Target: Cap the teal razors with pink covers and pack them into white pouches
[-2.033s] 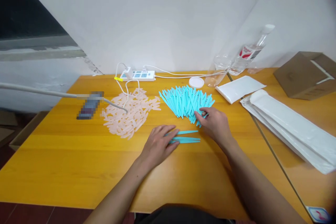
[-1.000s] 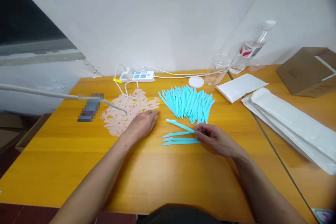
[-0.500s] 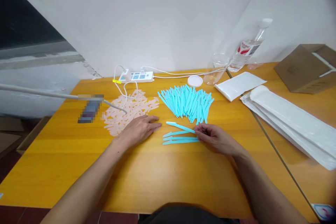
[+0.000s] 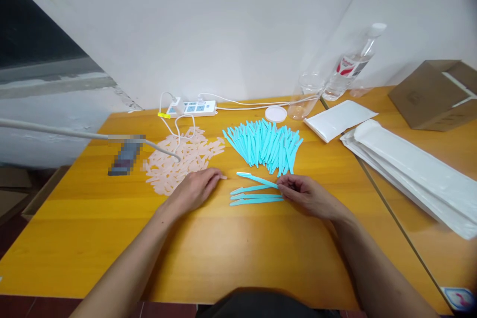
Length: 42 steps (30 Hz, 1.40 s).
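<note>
My right hand (image 4: pixel 305 194) pinches the handle end of a turquoise razor (image 4: pixel 261 180), whose pale blade end points left. Below it on the table lie three more turquoise razors (image 4: pixel 253 197), side by side, near the fingertips. My left hand (image 4: pixel 196 188) is closed on a small pink piece (image 4: pixel 223 177) that sticks out to the right of its fingers. A spread pile of pink pieces (image 4: pixel 167 166) lies just behind and left of that hand. Behind my right hand is a fanned heap of turquoise razors (image 4: pixel 264 144).
Along the wall stand a power strip (image 4: pixel 194 108) with white cables, a round lid (image 4: pixel 276 114), a clear jar (image 4: pixel 303 97) and a bottle (image 4: pixel 348 69). White packets (image 4: pixel 413 169) and a cardboard box (image 4: pixel 428 94) lie right. A blurred phone-like object (image 4: pixel 126 156) lies left.
My left hand's fingers have drawn together from a spread pose, and a pink piece now shows at their tips. My right hand has hardly moved, still gripping the razor.
</note>
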Tool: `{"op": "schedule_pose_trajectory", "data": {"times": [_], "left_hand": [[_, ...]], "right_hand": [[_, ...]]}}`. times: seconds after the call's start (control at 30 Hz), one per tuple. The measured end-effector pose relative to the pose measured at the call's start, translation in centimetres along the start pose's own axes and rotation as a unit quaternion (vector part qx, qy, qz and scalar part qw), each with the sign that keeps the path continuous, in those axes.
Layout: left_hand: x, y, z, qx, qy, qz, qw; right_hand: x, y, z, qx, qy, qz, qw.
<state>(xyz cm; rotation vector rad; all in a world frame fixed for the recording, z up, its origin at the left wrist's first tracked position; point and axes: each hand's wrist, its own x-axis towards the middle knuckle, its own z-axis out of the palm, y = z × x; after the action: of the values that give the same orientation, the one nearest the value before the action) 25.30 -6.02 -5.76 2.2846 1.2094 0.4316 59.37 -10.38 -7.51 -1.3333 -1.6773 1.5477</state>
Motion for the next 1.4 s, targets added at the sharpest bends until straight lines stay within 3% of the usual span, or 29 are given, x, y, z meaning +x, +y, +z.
{"op": "schedule_pose_trajectory", "data": {"times": [0.07, 0.2, 0.33, 0.5, 0.73, 0.83, 0.93, 1.0, 1.2, 1.3, 1.4], "left_hand": [[-0.6, 0.5, 0.7, -0.103, 0.025, -0.064, 0.992], [-1.5, 1.7, 2.5, -0.293, 0.096, -0.145, 0.94], [-2.0, 2.4, 4.1, -0.341, 0.158, -0.17, 0.911], [-2.4, 2.9, 4.8, -0.356, 0.164, -0.177, 0.903], [-2.2, 4.0, 5.7, -0.331, 0.158, -0.156, 0.917], [-1.7, 4.0, 5.7, -0.282, 0.156, -0.143, 0.936], [-1.0, 3.2, 5.5, -0.202, 0.169, -0.13, 0.956], [-0.6, 2.7, 5.5, -0.15, 0.166, -0.113, 0.968], [-0.4, 2.5, 6.1, -0.036, 0.137, -0.041, 0.989], [-1.0, 3.2, 6.3, 0.016, 0.122, 0.004, 0.992], [-1.8, 4.0, 6.8, 0.079, 0.072, 0.071, 0.992]], "right_hand": [[0.0, 0.0, 0.0, -0.002, -0.004, 0.0, 1.0], [-0.2, -0.2, -0.2, -0.005, -0.011, 0.005, 1.0], [-0.3, -0.6, -0.3, -0.006, -0.026, 0.02, 0.999], [-0.3, -0.5, -0.2, 0.001, -0.032, 0.018, 0.999], [0.0, -0.5, 0.4, -0.034, -0.04, -0.004, 0.999], [1.0, -1.0, 1.1, -0.123, 0.031, -0.081, 0.989], [2.1, -1.0, 1.8, -0.246, 0.141, -0.171, 0.943], [2.5, -0.4, 2.2, -0.318, 0.177, -0.194, 0.911], [2.0, 1.3, 3.7, -0.45, 0.179, -0.202, 0.851], [1.6, 1.4, 4.2, -0.455, 0.168, -0.191, 0.853], [1.4, 1.4, 3.9, -0.407, 0.169, -0.195, 0.876]]}}
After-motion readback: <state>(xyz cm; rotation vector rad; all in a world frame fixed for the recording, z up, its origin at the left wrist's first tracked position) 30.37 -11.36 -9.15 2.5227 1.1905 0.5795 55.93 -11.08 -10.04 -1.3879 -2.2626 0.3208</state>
